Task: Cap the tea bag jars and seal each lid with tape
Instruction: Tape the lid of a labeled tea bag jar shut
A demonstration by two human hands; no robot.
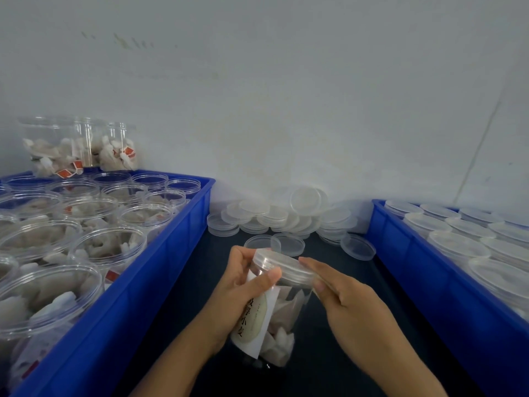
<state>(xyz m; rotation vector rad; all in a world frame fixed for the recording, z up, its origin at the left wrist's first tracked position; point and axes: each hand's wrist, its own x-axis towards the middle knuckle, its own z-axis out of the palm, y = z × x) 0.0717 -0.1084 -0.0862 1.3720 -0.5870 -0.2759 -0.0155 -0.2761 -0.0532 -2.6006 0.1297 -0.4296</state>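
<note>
Two hands, left hand (243,285), right hand (352,305), gripping capped jar (274,319)

Dim, bluish, soft light; slightly blurred, edges bowed by wide-angle.
</note>
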